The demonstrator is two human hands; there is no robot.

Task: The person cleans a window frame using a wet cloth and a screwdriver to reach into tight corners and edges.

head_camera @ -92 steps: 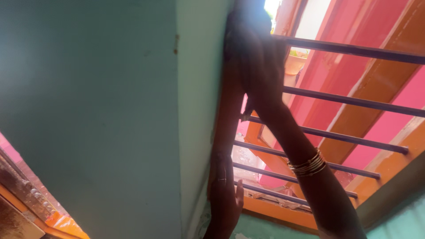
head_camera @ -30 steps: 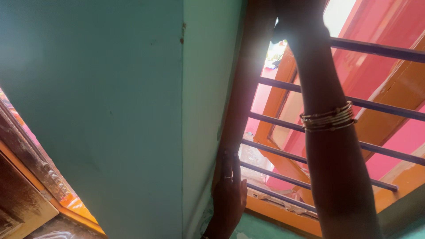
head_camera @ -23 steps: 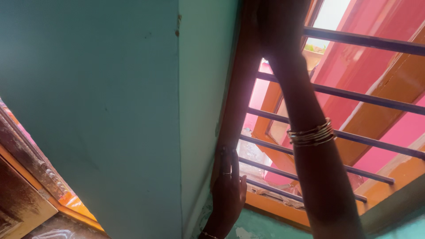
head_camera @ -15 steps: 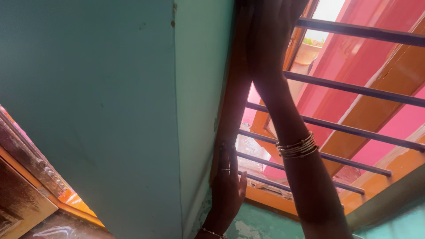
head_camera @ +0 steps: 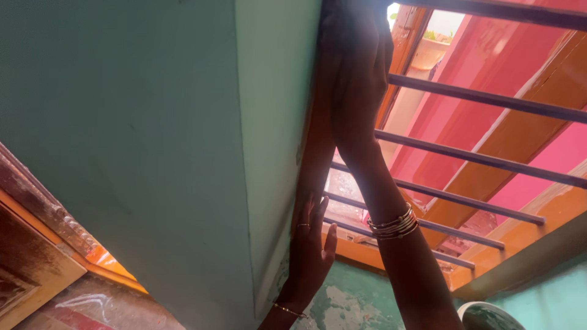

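My left hand (head_camera: 309, 250) lies flat, fingers apart, against the lower part of the orange window frame (head_camera: 313, 153); it wears a ring and a thin bracelet. My right hand (head_camera: 358, 79) is raised high and pressed against the same frame's upright, fingers stretched upward. It is dark against the light, so I cannot tell whether anything lies under the palm. Gold bangles (head_camera: 394, 223) sit on my right wrist. Dark horizontal metal bars (head_camera: 489, 101) cross the window opening to the right of both hands.
A pale green wall (head_camera: 122, 122) fills the left half and meets the frame at a corner. Beyond the bars hang pink and orange shutters (head_camera: 489, 165) and a clay pot (head_camera: 428, 52). A worn wooden door frame (head_camera: 30, 269) is lower left, a round pale object (head_camera: 489, 318) lower right.
My right hand has slid down the frame from the top of the window. My left hand stays flat on the lower frame, and the view has tilted slightly.
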